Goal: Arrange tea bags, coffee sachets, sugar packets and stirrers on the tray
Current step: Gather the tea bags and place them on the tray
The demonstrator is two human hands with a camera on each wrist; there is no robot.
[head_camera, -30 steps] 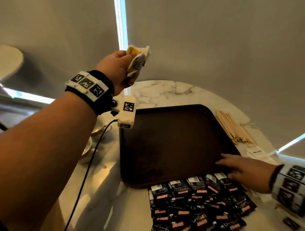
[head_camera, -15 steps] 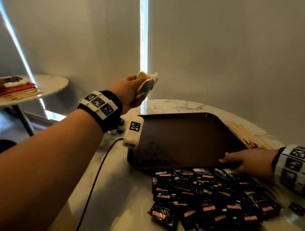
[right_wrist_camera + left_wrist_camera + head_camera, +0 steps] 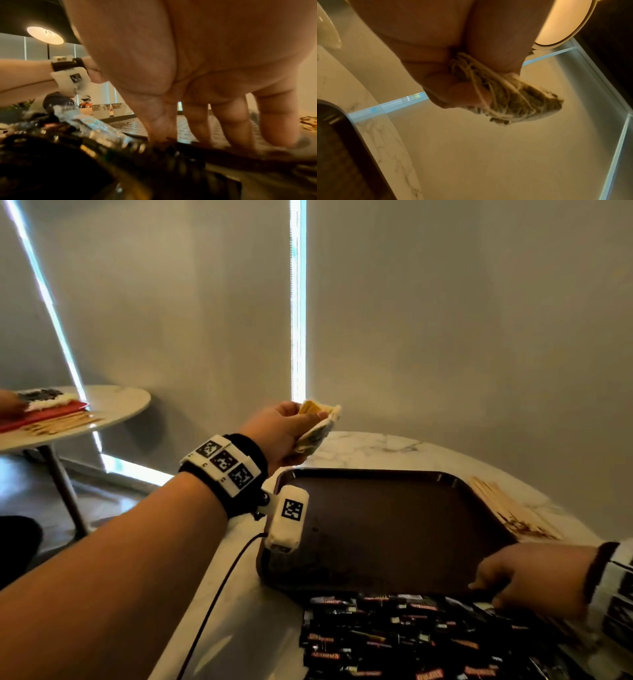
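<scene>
— So, where are the tea bags (image 3: 317, 429) right now?

— Centre of the head view, bunched in my left hand (image 3: 277, 434), held up above the far left corner of the tray (image 3: 394, 529). In the left wrist view my fingers are curled round the bundle and the strings are tangled over it.

— How do I set them down well?

— I judge I should lower the bundle onto the tray's far left part, then loosen the grip slowly so the strings don't drag bags back out.

— And the right hand (image 3: 534, 580)?

— Lower right of the frame, fingers reaching down at the tray's near edge, touching the coffee sachets (image 3: 411, 638) heaped in front. I cannot tell whether it pinches one. I'd use it to steady the tray.

— The stirrers (image 3: 510, 511)?

— Lying on the marble table (image 3: 370, 446), just beside the tray's right rim.
</scene>
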